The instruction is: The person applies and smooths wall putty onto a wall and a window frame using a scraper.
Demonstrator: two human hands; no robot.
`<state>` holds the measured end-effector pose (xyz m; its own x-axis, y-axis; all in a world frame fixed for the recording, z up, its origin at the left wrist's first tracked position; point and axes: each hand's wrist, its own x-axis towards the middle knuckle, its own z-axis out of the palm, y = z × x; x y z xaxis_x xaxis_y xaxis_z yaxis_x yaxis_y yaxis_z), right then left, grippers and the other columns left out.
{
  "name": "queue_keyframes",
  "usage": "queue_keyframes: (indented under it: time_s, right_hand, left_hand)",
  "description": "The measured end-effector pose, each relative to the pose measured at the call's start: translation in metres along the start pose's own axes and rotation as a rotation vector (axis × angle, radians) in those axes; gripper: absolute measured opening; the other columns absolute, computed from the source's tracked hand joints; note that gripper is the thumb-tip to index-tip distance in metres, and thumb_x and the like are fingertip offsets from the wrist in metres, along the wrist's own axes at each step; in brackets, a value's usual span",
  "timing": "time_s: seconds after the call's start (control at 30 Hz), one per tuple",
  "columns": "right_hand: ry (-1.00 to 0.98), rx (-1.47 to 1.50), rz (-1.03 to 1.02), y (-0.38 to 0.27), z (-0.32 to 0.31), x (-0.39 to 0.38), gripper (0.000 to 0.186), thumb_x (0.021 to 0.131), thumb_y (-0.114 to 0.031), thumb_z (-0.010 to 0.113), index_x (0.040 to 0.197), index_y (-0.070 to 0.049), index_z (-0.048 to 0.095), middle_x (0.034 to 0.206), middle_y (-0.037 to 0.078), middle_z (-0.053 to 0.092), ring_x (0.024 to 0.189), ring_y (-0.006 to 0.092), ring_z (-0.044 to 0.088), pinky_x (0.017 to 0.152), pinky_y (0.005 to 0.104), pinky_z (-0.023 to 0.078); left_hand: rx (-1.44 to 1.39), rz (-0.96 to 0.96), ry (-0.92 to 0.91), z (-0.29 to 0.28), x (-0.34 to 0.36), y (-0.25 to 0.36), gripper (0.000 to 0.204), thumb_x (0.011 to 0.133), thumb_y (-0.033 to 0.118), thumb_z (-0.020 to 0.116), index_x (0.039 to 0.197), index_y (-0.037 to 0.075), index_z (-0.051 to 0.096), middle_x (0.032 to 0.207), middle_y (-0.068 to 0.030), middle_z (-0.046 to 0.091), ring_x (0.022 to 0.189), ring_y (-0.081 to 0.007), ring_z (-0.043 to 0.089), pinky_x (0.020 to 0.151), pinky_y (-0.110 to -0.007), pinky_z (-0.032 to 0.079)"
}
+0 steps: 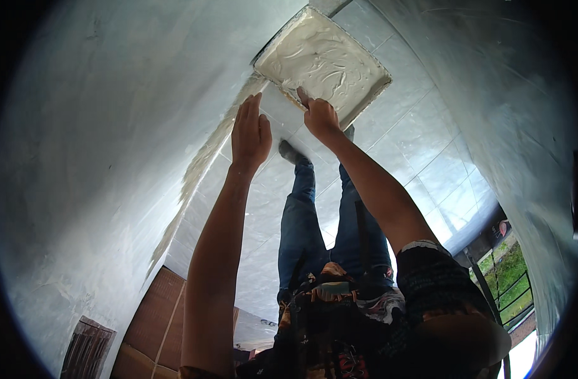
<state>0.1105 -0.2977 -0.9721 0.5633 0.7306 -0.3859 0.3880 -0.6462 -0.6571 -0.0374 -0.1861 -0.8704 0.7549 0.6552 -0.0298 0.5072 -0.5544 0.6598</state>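
Observation:
A square tray (385, 82) of smooth cream-coloured paste lies ahead of me above the tiled floor. My right hand (322, 119) is closed at the tray's near edge. A small brownish piece (303, 96) juts from that hand over the paste; whether it is a tool's blade or a finger I cannot tell. To the left, my left hand (251, 134) is raised with its fingers stretched out and close together, holding nothing. It is nearest to the rough beige strip (220, 129) along the foot of the left wall.
A pale grey wall (112, 126) rises on the left. Grey tiles (390, 151) cover the floor beneath my legs. Brown panels (151, 316) stand at the lower left, near a small barred opening (86, 347). On the right are a pale wall-like surface (510, 126) and a railing (516, 294) before grass.

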Motion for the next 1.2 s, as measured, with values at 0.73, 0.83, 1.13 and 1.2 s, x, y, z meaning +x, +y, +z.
queue_keyframes:
  time_s: [0.73,0.83,1.13,1.2]
  right_hand:
    - [0.315,1.771,0.73,0.012,0.049,-0.018,0.012,0.094,-0.01,0.066,0.086,-0.008,0.057,0.076,0.001,0.051,0.072,0.0155,0.055,0.086,0.044,0.058]
    - [0.331,1.938,0.817,0.028,0.091,-0.027,0.016,0.094,-0.012,0.068,0.085,-0.01,0.054,0.076,0.001,0.05,0.074,0.0145,0.054,0.085,0.0421,0.054]
    - [0.041,0.867,0.799,-0.006,0.137,-0.146,0.014,0.095,-0.014,0.064,0.093,-0.001,0.06,0.082,0.012,0.064,0.078,0.0257,0.065,0.068,0.0396,0.054]
    - [0.165,0.393,0.368,0.009,0.099,-0.143,0.016,0.093,-0.011,0.062,0.09,0.005,0.059,0.081,0.022,0.064,0.082,0.0347,0.068,0.072,0.0412,0.052]
  left_hand:
    - [-0.05,0.053,-0.086,-0.015,-0.011,-0.043,0.045,0.092,0.002,0.044,0.135,-0.006,0.049,0.131,-0.0283,0.056,0.127,-0.0431,0.051,0.109,-0.05,0.04]
    - [-0.058,0.068,-0.123,-0.009,-0.015,-0.044,0.044,0.092,0.002,0.044,0.135,-0.008,0.048,0.13,-0.0291,0.056,0.127,-0.0439,0.051,0.109,-0.05,0.04]
    - [-0.055,0.101,-0.138,-0.012,-0.036,-0.052,0.044,0.093,0.003,0.044,0.135,-0.009,0.048,0.131,-0.0297,0.055,0.127,-0.0447,0.05,0.109,-0.05,0.04]
    - [-0.061,0.074,-0.146,-0.014,-0.04,-0.057,0.044,0.093,0.003,0.044,0.136,-0.008,0.048,0.132,-0.0295,0.055,0.128,-0.0444,0.05,0.109,-0.05,0.039]
